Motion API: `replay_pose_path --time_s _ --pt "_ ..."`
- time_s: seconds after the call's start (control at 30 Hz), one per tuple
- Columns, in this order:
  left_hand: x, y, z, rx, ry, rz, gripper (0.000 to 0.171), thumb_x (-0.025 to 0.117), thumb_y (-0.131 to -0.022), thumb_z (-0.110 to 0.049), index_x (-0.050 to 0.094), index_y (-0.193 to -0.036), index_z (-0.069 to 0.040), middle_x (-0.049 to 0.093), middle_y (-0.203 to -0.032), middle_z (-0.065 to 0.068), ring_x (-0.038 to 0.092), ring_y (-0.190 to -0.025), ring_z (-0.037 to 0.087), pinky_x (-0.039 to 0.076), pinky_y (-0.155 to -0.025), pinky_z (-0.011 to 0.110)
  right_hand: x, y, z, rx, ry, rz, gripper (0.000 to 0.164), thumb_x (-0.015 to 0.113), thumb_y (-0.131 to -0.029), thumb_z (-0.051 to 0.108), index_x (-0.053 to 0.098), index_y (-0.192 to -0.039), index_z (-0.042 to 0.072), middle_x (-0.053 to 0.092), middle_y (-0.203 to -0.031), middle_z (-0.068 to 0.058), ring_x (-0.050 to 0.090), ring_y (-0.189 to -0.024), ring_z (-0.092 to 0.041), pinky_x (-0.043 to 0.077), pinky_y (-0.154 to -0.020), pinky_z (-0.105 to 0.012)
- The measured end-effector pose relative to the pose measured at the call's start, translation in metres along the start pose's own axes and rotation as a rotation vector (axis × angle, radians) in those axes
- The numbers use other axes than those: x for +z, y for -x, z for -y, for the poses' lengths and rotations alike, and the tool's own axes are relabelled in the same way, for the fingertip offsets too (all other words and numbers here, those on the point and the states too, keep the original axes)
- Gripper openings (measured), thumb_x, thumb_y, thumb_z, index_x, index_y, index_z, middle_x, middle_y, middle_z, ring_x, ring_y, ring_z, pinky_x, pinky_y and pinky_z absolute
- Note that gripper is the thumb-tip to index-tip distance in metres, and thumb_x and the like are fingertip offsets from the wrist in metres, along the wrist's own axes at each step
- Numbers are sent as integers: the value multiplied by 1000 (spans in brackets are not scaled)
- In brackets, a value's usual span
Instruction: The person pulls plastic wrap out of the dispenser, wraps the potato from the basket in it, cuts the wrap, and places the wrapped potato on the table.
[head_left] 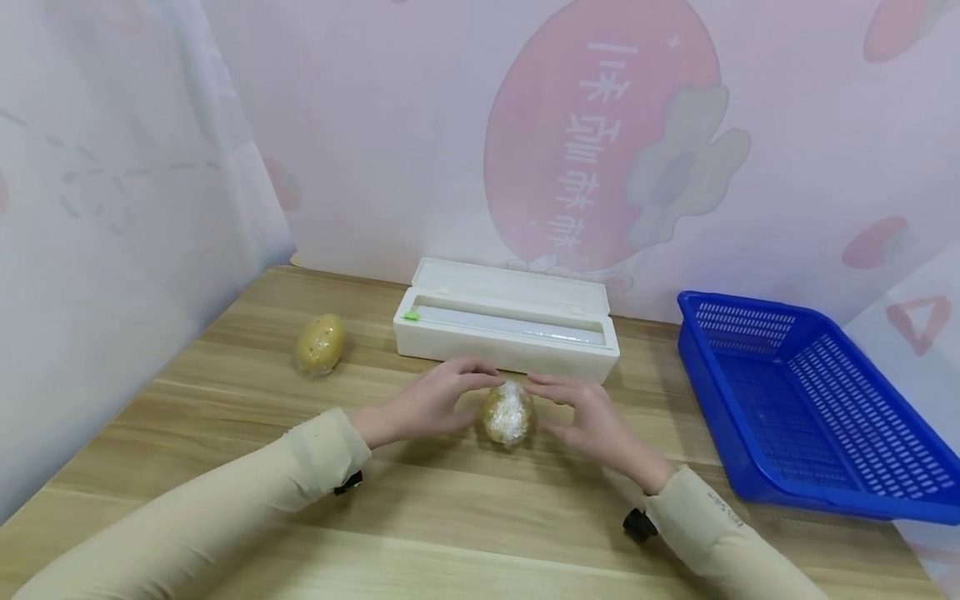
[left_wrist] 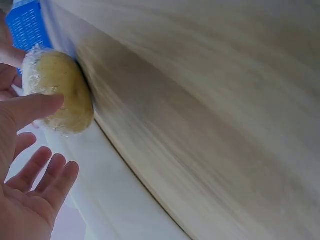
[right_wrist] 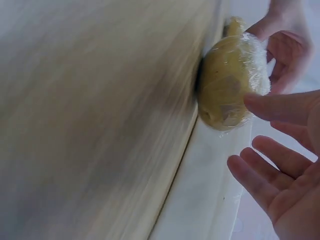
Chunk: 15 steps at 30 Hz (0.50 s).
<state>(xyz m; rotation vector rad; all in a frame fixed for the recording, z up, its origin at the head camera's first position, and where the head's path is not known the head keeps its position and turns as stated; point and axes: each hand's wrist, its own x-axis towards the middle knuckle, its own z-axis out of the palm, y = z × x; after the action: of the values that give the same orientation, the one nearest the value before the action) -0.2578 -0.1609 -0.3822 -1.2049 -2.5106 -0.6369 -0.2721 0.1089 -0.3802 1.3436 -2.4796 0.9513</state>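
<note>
A potato (head_left: pixel 508 414) wrapped in crinkled cling film sits on the wooden table between both hands. My left hand (head_left: pixel 438 402) flanks it on the left, fingers loosely extended and thumb near its side. On the opposite side is my right hand (head_left: pixel 592 417), its fingers spread and relaxed. Both wrist views show a thumb overlapping the wrapped potato (left_wrist: pixel 65 92), while the other fingers stand apart from it. Just behind the hands stands a white cling film dispenser (head_left: pixel 506 337), lid raised, with a roll inside and a green slider at its left end.
A second potato (head_left: pixel 320 343), shiny with film, lies at the left of the table (head_left: pixel 360 517). To the right stands a blue perforated plastic basket (head_left: pixel 720 400). A printed pale curtain (head_left: pixel 375 125) hangs behind the table's far edge.
</note>
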Motion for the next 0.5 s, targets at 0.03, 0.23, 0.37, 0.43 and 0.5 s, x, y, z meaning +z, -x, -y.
replay_pose_path --time_s 0.03,0.23,0.37,0.43,0.5 --pt "0 1 0 7 -19 11 57 84 -77 -7 62 -129 -3 57 -127 13 56 -114 27 50 -92 38 0 1 0 -25 35 5 58 85 -72 -4 67 -126 5 56 -137 -12 55 -121 -32 49 -93 -44" --pt "-1 1 -4 15 -85 85 76 93 -66 -24 58 -132 -10 54 -132 9 54 -119 26 48 -95 39 5 3 -4 -165 144 21 66 91 -66 4 66 -127 4 56 -135 -16 53 -121 -31 46 -97 -44" --pt "0 0 -2 50 -101 55 71 93 -67 -25 60 -128 -9 57 -129 8 56 -115 25 50 -92 38 6 1 -5 -209 146 4 64 92 -66 7 67 -124 3 56 -134 -17 53 -121 -31 47 -95 -44" --pt "0 0 -1 60 -110 45 68 93 -67 -24 62 -126 -9 57 -127 7 57 -114 24 51 -90 36 6 0 -6 -207 144 3 63 92 -66 9 67 -124 3 57 -133 -16 53 -121 -30 48 -95 -44" --pt "1 -1 0 68 -113 51 67 93 -67 -24 63 -125 -9 57 -126 7 58 -112 23 51 -89 34 7 0 -7 -195 144 13 64 92 -67 9 66 -125 3 57 -133 -15 53 -121 -30 48 -95 -44"
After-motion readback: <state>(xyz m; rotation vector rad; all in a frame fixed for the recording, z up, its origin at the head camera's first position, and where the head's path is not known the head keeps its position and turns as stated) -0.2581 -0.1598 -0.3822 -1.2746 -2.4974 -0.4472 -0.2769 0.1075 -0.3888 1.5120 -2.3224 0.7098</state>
